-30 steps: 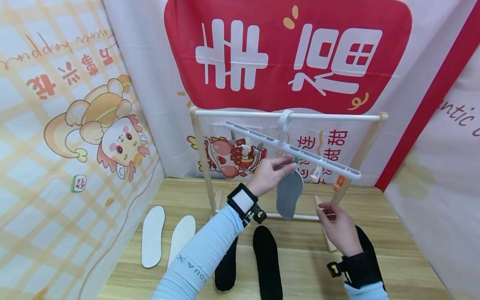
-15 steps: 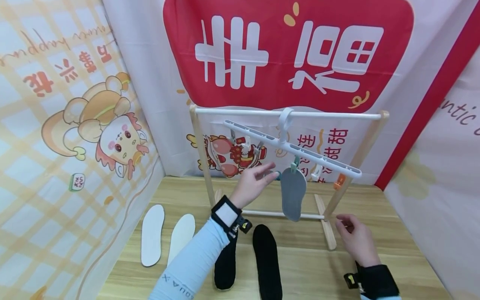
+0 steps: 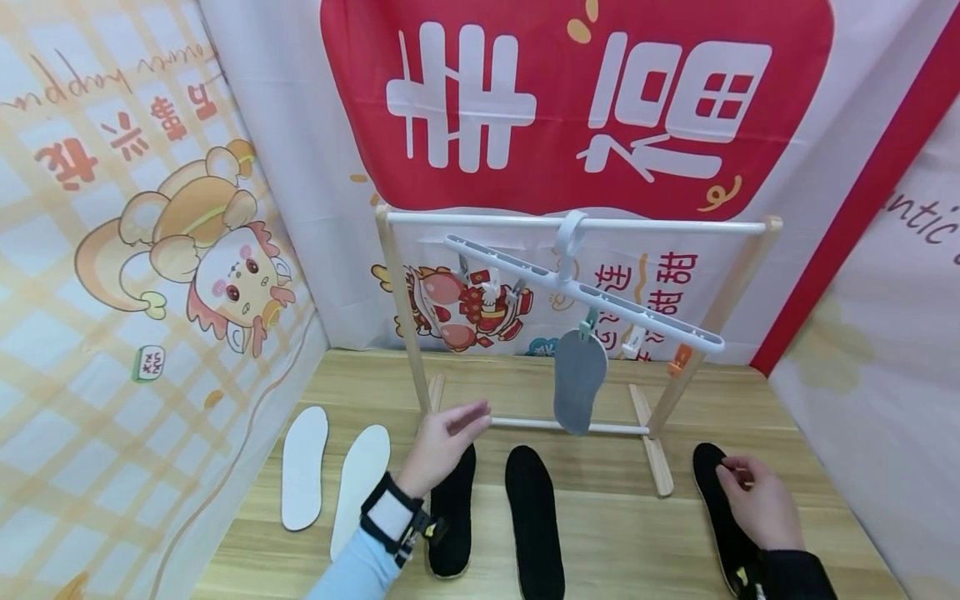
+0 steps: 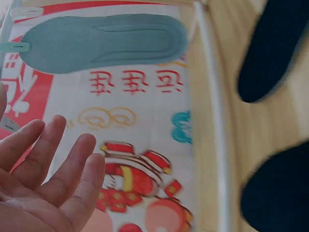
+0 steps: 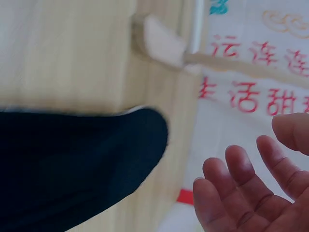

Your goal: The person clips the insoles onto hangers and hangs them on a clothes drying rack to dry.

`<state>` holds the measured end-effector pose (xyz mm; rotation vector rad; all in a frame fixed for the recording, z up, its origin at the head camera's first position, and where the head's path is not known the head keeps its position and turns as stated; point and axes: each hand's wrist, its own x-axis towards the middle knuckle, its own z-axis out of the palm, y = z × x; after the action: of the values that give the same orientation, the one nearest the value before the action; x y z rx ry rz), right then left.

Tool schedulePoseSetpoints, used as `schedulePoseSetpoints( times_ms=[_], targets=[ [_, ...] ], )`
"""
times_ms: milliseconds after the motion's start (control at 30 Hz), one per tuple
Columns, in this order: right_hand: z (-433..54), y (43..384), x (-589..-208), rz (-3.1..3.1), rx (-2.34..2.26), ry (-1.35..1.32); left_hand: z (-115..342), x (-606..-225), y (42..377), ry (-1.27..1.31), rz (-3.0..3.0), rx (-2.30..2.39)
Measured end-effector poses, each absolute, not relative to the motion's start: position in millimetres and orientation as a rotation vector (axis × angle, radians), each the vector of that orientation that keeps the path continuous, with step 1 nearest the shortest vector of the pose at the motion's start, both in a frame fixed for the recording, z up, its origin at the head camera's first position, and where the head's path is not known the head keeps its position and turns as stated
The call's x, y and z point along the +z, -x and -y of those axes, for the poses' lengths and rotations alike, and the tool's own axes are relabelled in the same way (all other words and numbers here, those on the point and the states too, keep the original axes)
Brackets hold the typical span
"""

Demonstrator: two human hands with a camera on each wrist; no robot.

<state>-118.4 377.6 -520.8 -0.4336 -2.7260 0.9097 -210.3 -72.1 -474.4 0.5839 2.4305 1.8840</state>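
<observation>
A grey insole (image 3: 580, 382) hangs from a green clip (image 3: 588, 323) on the white hanger (image 3: 585, 293). My left hand (image 3: 442, 446) is over the top of a black insole (image 3: 452, 525), fingers loosely extended and holding nothing. In the left wrist view its fingers (image 4: 79, 169) are spread, apart from the grey insole (image 4: 106, 43). At the right, my right hand (image 3: 761, 504) is over another black insole (image 3: 720, 508), partly covering it. The right wrist view shows its relaxed fingers (image 5: 241, 179) apart from that black insole (image 5: 87, 164).
A wooden rack (image 3: 712, 321) with white rods bears the hanger, which also carries white clips and an orange clip (image 3: 679, 359). One more black insole (image 3: 534, 525) lies in the middle of the wooden surface. Two white insoles (image 3: 304, 468) lie at left. Printed cloth walls surround the area.
My left hand has let go near the green clip and moved down and left. My right hand has moved right and down, over the right black insole. The grey insole swings slightly.
</observation>
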Motion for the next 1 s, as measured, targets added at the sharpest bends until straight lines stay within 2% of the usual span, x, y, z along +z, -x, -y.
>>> schedulePoseSetpoints(
  times_ms=[400, 767, 1000],
  targets=[
    [-406.8, 122.7, -546.3, 2.968, 0.771, 0.482, 99.6, -505.5, 169.1, -0.538, -2.478, 1.831],
    [-406.4, 134.2, -566.5, 3.110, 0.710, 0.580, 104.7, -524.3, 132.2, -0.552, -2.486, 1.762],
    [-404.0, 137.1, -577.5, 3.045, 0.589, 0.703, 100.8, -541.5, 120.7, -0.583, -2.446, 1.805]
  ],
)
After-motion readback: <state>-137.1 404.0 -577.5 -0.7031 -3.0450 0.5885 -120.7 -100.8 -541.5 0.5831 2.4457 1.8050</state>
